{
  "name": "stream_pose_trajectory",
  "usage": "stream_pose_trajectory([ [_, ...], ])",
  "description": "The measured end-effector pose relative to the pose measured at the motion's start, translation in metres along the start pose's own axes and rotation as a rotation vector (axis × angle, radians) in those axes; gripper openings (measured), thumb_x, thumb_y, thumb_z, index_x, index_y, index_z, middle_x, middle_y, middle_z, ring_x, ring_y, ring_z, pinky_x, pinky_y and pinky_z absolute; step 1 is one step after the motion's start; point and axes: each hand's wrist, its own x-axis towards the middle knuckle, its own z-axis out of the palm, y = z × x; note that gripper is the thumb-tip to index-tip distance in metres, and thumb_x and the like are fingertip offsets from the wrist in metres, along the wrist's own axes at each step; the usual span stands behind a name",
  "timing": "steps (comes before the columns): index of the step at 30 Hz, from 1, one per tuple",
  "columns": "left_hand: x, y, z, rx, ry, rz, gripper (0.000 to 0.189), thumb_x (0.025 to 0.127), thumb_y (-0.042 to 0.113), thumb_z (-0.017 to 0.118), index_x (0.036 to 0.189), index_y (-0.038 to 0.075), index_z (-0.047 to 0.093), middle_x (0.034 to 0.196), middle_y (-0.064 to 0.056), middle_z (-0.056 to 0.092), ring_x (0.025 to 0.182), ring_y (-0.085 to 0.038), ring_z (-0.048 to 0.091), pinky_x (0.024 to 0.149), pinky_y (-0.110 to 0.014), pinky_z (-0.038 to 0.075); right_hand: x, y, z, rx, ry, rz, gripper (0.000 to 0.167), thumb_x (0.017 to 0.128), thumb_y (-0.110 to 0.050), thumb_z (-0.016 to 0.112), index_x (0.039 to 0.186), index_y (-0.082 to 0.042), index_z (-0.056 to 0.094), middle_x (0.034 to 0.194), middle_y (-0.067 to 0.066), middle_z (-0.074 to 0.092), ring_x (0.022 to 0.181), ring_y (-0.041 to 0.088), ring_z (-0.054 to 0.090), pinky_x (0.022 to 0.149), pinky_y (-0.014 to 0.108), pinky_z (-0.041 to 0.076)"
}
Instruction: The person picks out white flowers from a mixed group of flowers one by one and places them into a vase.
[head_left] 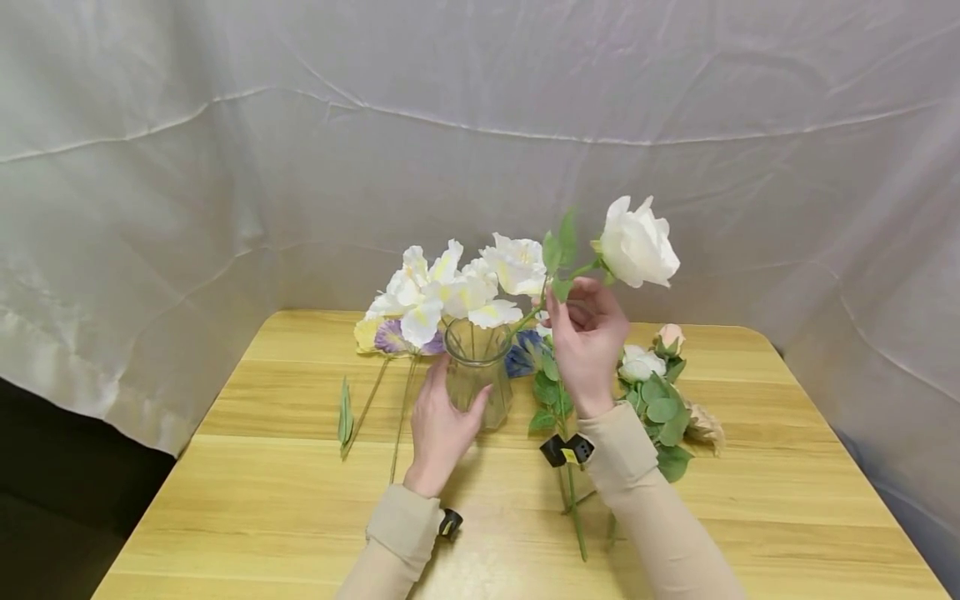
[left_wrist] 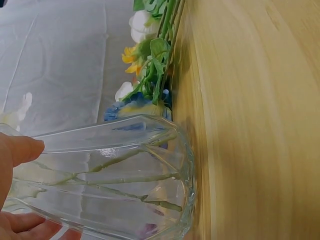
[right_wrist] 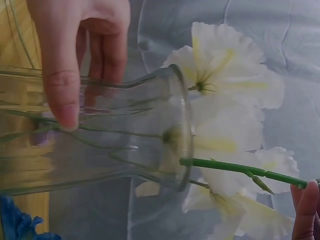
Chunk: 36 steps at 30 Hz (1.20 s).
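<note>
A clear glass vase (head_left: 497, 379) stands upright on the table, holding several white flowers with yellow centres (head_left: 422, 296). My left hand (head_left: 444, 429) grips the vase's side, thumb on one side and fingers on the other. To its upper right, my right hand (head_left: 591, 346) pinches the stem of a white rose (head_left: 639, 243), whose bloom leans out to the right. In the right wrist view, the cut end of the rose's green stem (right_wrist: 230, 166) is at the vase's mouth. Inside the glass, thin stems (left_wrist: 125, 181) cross each other.
Left of the vase lie a purple flower (head_left: 392, 337), a yellow flower (head_left: 367, 335) and a long leaf (head_left: 345, 412). A blue flower (head_left: 519, 360) lies behind it on the right. Farther right are a white bloom (head_left: 641, 364), a peach rosebud (head_left: 670, 337) and green leaves (head_left: 662, 410).
</note>
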Motion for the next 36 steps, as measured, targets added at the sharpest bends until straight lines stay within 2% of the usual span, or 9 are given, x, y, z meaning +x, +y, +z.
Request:
stream_pose_trajectory([
  [6,0.000,0.000,-0.001,0.005,0.000,-0.001,0.074,0.083,0.035,0.081,0.141,0.001,0.051,0.135,-0.019,0.063,0.115,-0.038,0.066,0.093,-0.054,0.057,-0.003,0.009,0.003,-0.046,-0.008,0.037,0.009,0.090,0.001,0.071,0.093,0.000,0.063,0.081,-0.014,0.069,0.065,0.003,0.072,0.057,0.017,0.058],
  [9,0.000,0.000,-0.001,0.006,0.001,-0.001,0.074,0.083,0.035,0.081,0.141,0.001,0.051,0.135,-0.019,0.063,0.114,-0.038,0.067,0.092,-0.054,0.058,-0.006,0.013,0.004,-0.084,-0.027,0.051,0.013,0.091,-0.001,0.071,0.097,0.006,0.062,0.083,-0.008,0.067,0.067,0.002,0.072,0.058,0.017,0.058],
  [15,0.000,0.002,-0.001,-0.005,-0.004,-0.010,0.073,0.083,0.034,0.081,0.142,0.005,0.051,0.135,-0.017,0.063,0.114,-0.037,0.067,0.092,-0.054,0.058,-0.009,0.019,0.005,-0.180,-0.082,0.060,0.013,0.092,-0.003,0.069,0.098,0.004,0.059,0.078,0.001,0.058,0.059,-0.004,0.066,0.052,0.014,0.053],
  [17,0.000,0.002,-0.002,-0.005,-0.011,-0.018,0.073,0.083,0.035,0.081,0.142,0.006,0.051,0.136,-0.016,0.063,0.115,-0.037,0.066,0.093,-0.054,0.057,-0.008,0.020,0.004,-0.193,-0.094,0.046,0.012,0.093,-0.003,0.068,0.098,0.003,0.060,0.078,0.006,0.060,0.059,-0.003,0.066,0.051,0.014,0.052],
  [21,0.000,0.001,-0.002,-0.007,-0.024,-0.031,0.074,0.083,0.036,0.081,0.143,0.007,0.050,0.137,-0.015,0.063,0.117,-0.036,0.066,0.095,-0.054,0.057,-0.004,0.019,0.002,-0.203,-0.097,0.018,0.011,0.093,-0.002,0.068,0.101,0.004,0.063,0.079,0.018,0.066,0.061,0.004,0.069,0.054,0.014,0.055],
  [23,0.000,0.001,-0.002,-0.009,-0.021,-0.027,0.073,0.083,0.036,0.081,0.143,0.007,0.050,0.137,-0.015,0.063,0.117,-0.036,0.066,0.094,-0.054,0.057,-0.003,0.019,0.002,-0.218,-0.110,0.007,0.013,0.093,-0.001,0.067,0.104,0.004,0.064,0.081,0.023,0.068,0.063,0.012,0.072,0.056,0.014,0.056],
  [29,0.000,0.000,-0.002,-0.011,-0.019,-0.020,0.073,0.084,0.036,0.081,0.143,0.007,0.051,0.136,-0.015,0.063,0.117,-0.035,0.066,0.091,-0.052,0.059,-0.002,0.015,0.003,-0.305,-0.188,-0.022,0.013,0.094,-0.001,0.065,0.106,0.006,0.065,0.088,0.024,0.073,0.067,0.037,0.074,0.053,0.010,0.053],
  [32,0.000,0.000,-0.002,-0.011,-0.022,-0.020,0.073,0.084,0.036,0.081,0.143,0.006,0.050,0.137,-0.015,0.063,0.117,-0.036,0.066,0.091,-0.053,0.059,-0.001,0.012,0.003,-0.347,-0.206,-0.052,0.010,0.094,-0.002,0.065,0.101,0.005,0.066,0.083,0.023,0.074,0.062,0.037,0.072,0.047,0.009,0.047],
  [36,0.000,-0.001,-0.001,-0.012,-0.017,-0.017,0.073,0.084,0.036,0.081,0.143,0.006,0.051,0.136,-0.016,0.063,0.116,-0.036,0.066,0.090,-0.053,0.059,0.001,0.009,0.003,-0.382,-0.226,-0.070,0.009,0.095,-0.003,0.065,0.098,0.004,0.066,0.079,0.021,0.074,0.057,0.032,0.071,0.046,0.009,0.044],
])
